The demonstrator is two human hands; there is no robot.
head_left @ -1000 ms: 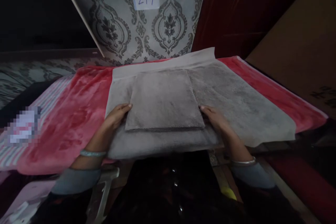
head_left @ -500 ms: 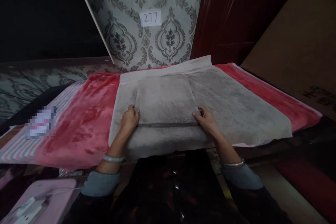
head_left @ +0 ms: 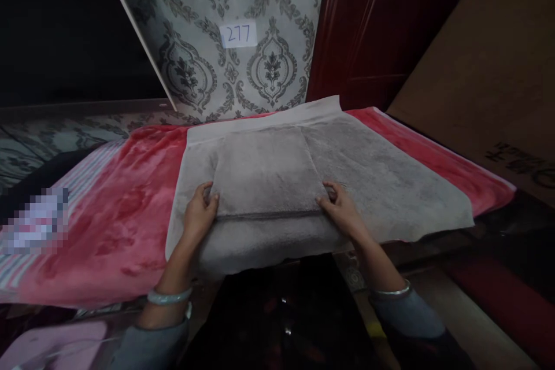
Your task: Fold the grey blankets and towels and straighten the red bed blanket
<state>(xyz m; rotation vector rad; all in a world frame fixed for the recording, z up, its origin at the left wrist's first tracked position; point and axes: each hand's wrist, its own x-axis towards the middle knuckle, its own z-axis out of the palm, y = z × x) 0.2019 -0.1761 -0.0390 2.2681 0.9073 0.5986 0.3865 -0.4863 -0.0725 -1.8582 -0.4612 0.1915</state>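
A folded grey plush cloth (head_left: pixel 264 173) lies as a flat, roughly square pad on a wider grey plush cloth (head_left: pixel 381 179). My left hand (head_left: pixel 200 211) is at the pad's near left corner, thumb and curled fingers closed about its edge. At the near right corner, my right hand (head_left: pixel 340 205) grips the opposite edge in the same way, thumb on top. The fingertips are partly hidden by the pile. The pad's near edge runs straight between both hands.
Under the grey cloth spreads a red plush blanket (head_left: pixel 130 214), with striped fabric (head_left: pixel 87 170) at left. A dark screen (head_left: pixel 73 29) stands back left, and a large cardboard box (head_left: pixel 489 81) leans at right. A "277" paper label (head_left: pixel 238 33) is on the patterned wall.
The view has shifted slightly, so the scene sits a little further left. Both hands stay at the pad's near corners, and the pad keeps its shape.
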